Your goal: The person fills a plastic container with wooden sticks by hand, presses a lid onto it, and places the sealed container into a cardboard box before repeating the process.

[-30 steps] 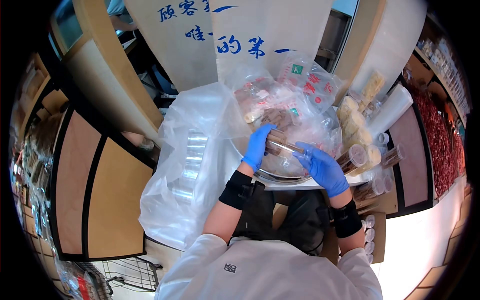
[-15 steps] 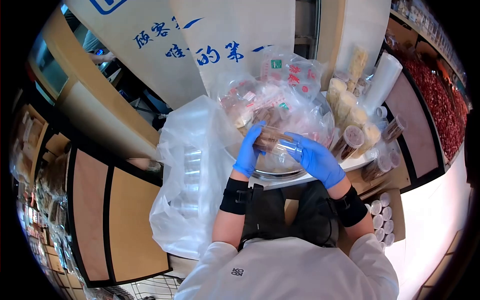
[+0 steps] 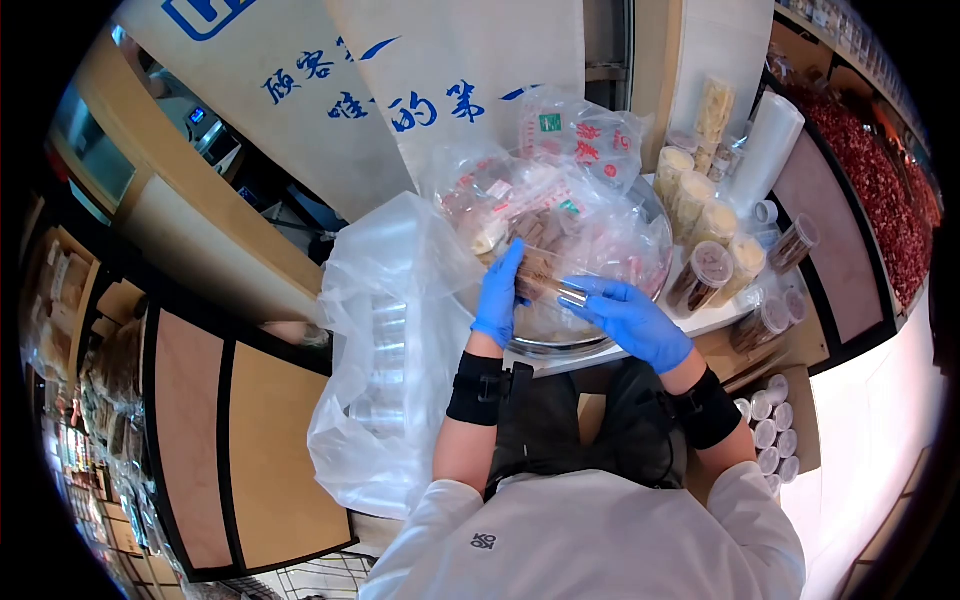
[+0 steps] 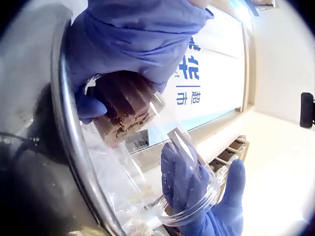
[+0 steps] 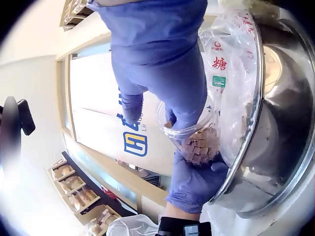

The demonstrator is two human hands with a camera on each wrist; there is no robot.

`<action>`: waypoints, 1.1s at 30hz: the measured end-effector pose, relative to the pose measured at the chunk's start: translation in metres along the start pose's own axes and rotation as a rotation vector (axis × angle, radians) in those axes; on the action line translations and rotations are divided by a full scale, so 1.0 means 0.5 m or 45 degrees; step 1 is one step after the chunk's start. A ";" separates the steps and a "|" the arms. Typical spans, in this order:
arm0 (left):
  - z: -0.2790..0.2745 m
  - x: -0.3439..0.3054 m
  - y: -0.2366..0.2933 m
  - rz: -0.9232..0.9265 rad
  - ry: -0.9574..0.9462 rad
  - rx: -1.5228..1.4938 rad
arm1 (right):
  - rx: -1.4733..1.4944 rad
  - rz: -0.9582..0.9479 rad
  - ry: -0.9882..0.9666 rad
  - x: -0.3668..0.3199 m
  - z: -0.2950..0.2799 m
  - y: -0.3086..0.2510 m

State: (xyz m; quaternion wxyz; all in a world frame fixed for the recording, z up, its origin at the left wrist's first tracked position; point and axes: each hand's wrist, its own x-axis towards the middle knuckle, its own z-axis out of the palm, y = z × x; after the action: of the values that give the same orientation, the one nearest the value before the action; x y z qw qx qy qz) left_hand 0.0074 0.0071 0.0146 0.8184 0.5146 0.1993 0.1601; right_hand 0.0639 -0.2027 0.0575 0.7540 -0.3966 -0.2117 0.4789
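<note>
My blue-gloved left hand point(image 3: 498, 298) grips a clear plastic jar point(image 4: 165, 115) round its bottom end, and the jar lies tilted on its side over a wide metal basin point(image 3: 560, 348). Brown square pieces point(image 5: 201, 147) are packed in the bottom of the jar, by the left palm. At the jar's mouth is my blue-gloved right hand point(image 3: 632, 322). Its fingers point(image 5: 189, 110) reach straight in past the rim, while the thumb point(image 4: 234, 183) stays apart outside. More brown pieces point(image 3: 538, 235) lie among plastic bags point(image 3: 590, 165) in the basin.
Left of the basin, a large clear bag point(image 3: 365, 300) holds a row of clear jars. Filled jars point(image 3: 704, 270) and a plastic roll point(image 3: 768, 150) stand on the table at the right. A box of lidded jars point(image 3: 775, 430) is on the floor. Shelves flank both sides.
The head view has turned, so the surroundings shifted left in it. The left hand keeps its grip on the jar, and the right hand's fingers have moved further into its mouth.
</note>
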 end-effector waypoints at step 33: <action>0.004 -0.010 -0.017 0.017 0.084 0.048 | 1.120 0.177 -0.290 0.033 -0.015 -0.014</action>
State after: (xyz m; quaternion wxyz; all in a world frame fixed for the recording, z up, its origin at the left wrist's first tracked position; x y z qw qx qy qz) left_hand 0.0045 -0.0001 0.0085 0.8004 0.5258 0.2257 0.1787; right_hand 0.0807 -0.1926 0.0575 0.7888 0.0029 -0.0427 0.6131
